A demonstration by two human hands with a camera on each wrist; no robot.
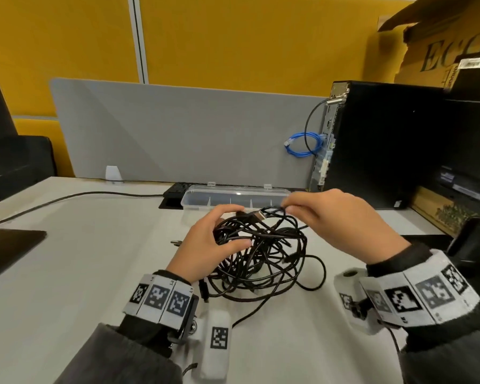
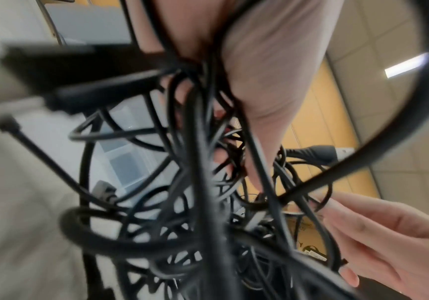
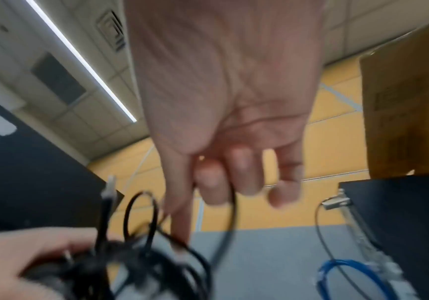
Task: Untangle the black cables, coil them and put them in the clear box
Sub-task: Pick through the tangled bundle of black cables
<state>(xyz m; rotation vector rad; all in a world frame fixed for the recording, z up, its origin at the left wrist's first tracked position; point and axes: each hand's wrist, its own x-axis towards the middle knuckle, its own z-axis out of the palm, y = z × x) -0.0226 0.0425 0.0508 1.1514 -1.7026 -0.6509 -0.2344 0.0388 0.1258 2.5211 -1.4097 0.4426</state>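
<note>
A tangled bundle of black cables (image 1: 263, 256) is lifted partly off the white desk, its lower loops trailing on the surface. My left hand (image 1: 219, 236) grips the upper left of the tangle, fingers curled through the strands (image 2: 208, 142). My right hand (image 1: 288, 207) pinches one strand at the top right of the bundle, near a USB plug (image 1: 257, 215); the same pinch shows blurred in the right wrist view (image 3: 223, 194). The clear box (image 1: 234, 199) lies open just behind the hands, with dividers inside.
A grey divider panel (image 1: 178, 128) closes the desk's back. A black computer tower (image 1: 383, 142) with a blue cable coil (image 1: 302, 144) stands at the right. Cardboard boxes (image 1: 441, 51) are behind it. A black cord (image 1: 67, 198) runs across the left side.
</note>
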